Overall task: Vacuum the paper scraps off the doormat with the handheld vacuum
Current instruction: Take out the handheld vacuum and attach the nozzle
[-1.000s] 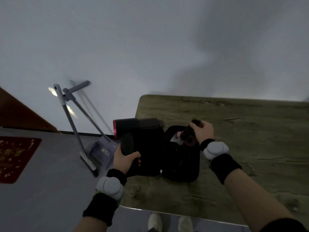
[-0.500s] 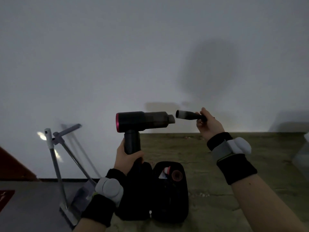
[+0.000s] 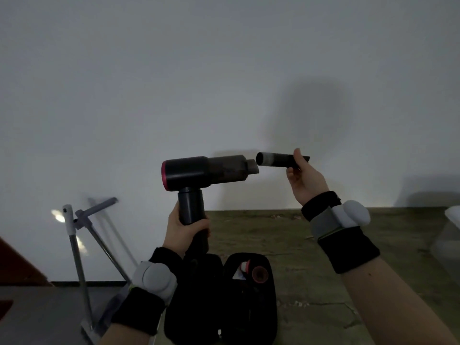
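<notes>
My left hand (image 3: 183,231) grips the handle of the black handheld vacuum (image 3: 199,171), which has a pink rear ring and points right, held up in front of the wall. My right hand (image 3: 307,181) holds a dark nozzle attachment (image 3: 276,159) level with the vacuum's snout, its open end almost touching the snout tip. The doormat shows only as a dark red sliver (image 3: 5,303) at the left edge on the floor; no scraps can be made out.
An open black carrying case (image 3: 263,307) with a pink-rimmed part inside lies on the worn green table (image 3: 311,282). A grey broom and dustpan set (image 3: 79,257) leans on the wall at left. A pale container (image 3: 451,235) sits at the table's right edge.
Both hands rose from the case: the left lifted the vacuum upright, the right took the nozzle out. In the last half second the nozzle's open end closed in on the snout.
</notes>
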Demonstrator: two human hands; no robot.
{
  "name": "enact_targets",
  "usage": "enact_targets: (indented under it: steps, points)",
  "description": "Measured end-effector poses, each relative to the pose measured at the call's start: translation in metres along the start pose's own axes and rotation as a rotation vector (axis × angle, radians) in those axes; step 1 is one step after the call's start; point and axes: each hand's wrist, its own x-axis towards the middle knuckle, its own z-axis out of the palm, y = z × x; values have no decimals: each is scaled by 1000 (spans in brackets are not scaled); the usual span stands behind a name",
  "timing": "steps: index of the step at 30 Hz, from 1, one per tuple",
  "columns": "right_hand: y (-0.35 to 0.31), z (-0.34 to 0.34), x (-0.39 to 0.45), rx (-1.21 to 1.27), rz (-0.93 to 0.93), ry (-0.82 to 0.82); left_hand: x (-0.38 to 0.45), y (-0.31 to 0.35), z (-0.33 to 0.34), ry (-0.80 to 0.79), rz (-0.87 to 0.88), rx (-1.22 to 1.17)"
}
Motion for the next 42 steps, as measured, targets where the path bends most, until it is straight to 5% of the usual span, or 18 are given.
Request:
enact_targets:
  steps: [8, 32, 42]
  points:
    - [3, 2, 3, -4, 25, -29, -5, 4, -2, -27, 36, 23]
    - [32, -10, -11, -268, -333, 43, -11, -16, -16, -43, -72, 121]
    - [41, -12, -20, -285, -179, -38, -11, -21, -21, -54, -143, 109]
